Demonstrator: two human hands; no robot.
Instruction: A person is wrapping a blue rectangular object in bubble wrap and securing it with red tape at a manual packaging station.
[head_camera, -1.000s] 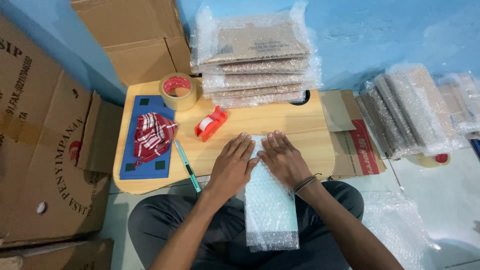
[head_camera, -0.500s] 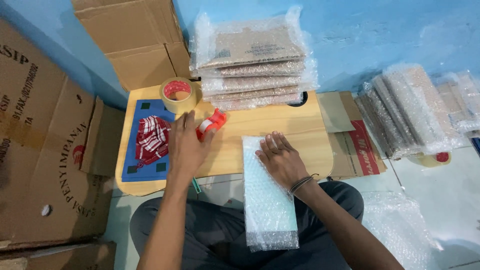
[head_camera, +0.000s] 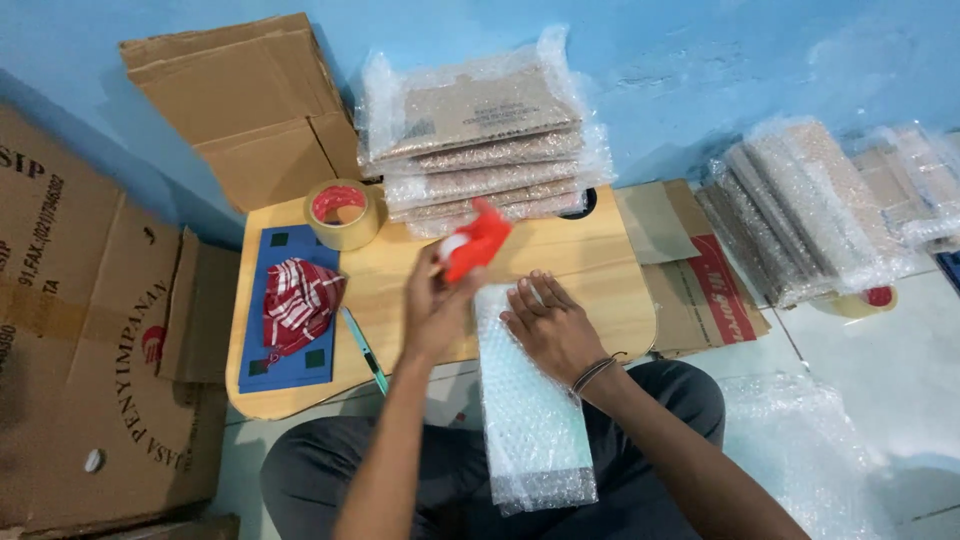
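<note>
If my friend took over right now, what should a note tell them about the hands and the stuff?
Left hand: raised above the wooden table, holding the red tape dispenser.
Right hand: flat on the bubble-wrapped packet, which lies from the table's front edge onto the lap.
Done: packet is wrapped in bubble wrap.
Left: no tape seen on the packet yet.
Nearby: brown tape roll, a stack of wrapped packets at the table's back, and a teal pen.

The left hand (head_camera: 435, 305), flat on the bubble-wrapped parcel (head_camera: 530, 400) a second ago, now holds the red tape dispenser (head_camera: 476, 246) lifted off the wooden lap desk (head_camera: 590, 265) above the parcel's top end.
</note>
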